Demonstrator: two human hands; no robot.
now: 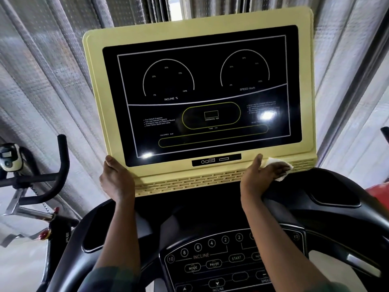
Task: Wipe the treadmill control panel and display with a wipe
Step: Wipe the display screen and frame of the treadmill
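Observation:
The treadmill display (210,98) is a black screen in a pale yellow frame (94,85), with incline and speed dials printed on it. Below it lies the black control panel (210,262) with numbered and START, PAUSE, MODE buttons. My left hand (115,180) grips the frame's lower left corner, thumb on the front. My right hand (263,175) lies flat with straight fingers and presses a white wipe (280,167) against the frame's lower right edge, above the vent slots (189,184).
An exercise bike handlebar (56,165) with a small console (9,158) stands at the left. Grey curtains (42,70) hang behind the treadmill. Black console wings with cup recesses (334,199) flank the panel. Something red (379,192) shows at the right edge.

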